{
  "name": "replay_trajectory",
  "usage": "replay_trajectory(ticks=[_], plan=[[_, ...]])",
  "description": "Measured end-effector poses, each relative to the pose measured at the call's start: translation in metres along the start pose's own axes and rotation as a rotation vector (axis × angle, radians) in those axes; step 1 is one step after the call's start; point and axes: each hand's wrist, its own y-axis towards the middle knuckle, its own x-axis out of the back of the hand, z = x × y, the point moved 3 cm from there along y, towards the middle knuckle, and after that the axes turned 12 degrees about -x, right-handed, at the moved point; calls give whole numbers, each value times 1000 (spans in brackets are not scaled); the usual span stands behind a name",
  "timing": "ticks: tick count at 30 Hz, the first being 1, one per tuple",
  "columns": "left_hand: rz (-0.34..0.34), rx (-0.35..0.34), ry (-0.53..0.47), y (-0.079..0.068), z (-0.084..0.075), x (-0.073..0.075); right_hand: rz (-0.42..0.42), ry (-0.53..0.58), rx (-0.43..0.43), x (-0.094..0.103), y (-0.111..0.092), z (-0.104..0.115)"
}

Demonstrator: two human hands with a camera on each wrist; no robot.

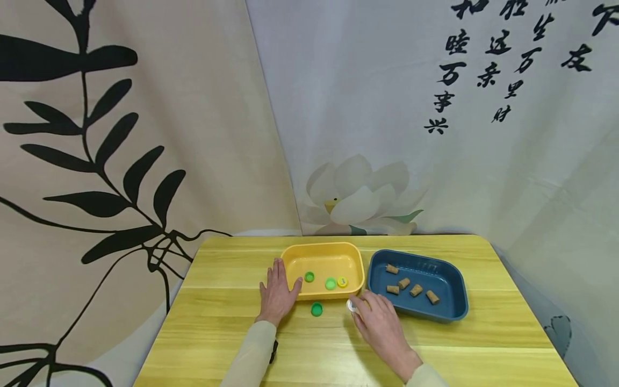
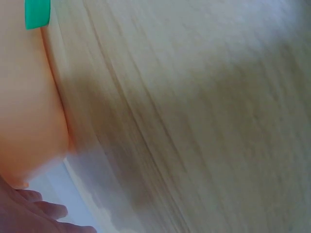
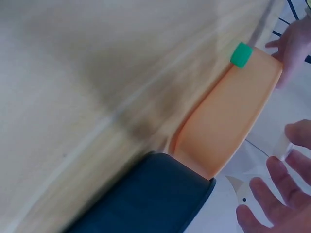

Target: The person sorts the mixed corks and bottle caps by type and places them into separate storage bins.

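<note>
My left hand lies along the left side of the yellow tray, fingers straight and thumb out over the rim. Between thumb and fingers, my right hand pinches a white bottle cap near the tray's front right corner. In the right wrist view the white cap shows edge-on above the table. Inside the yellow tray are a dark green cap, a light green cap and a yellow cap. Another green cap lies on the table just in front of the tray.
A blue tray holding several corks stands right of the yellow one, close beside it. Both trays sit on a wooden table. A printed cloth hangs behind the table.
</note>
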Motion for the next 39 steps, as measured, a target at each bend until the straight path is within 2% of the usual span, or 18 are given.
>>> replay_trajectory(ticks=[4, 14, 23, 32, 39], plan=[[-7, -2, -3, -2, 0, 2, -37, 20, 2, 0, 7, 1], [6, 13, -4, -6, 2, 3, -61, 65, -42, -9, 33, 6], [-4, 2, 3, -6, 0, 4, -30, 36, -89, -22, 60, 6], [1, 8, 4, -5, -1, 2, -25, 32, -99, -40, 76, 5], [7, 13, -5, -2, -3, 2, -35, -26, -99, -50, 87, 2]])
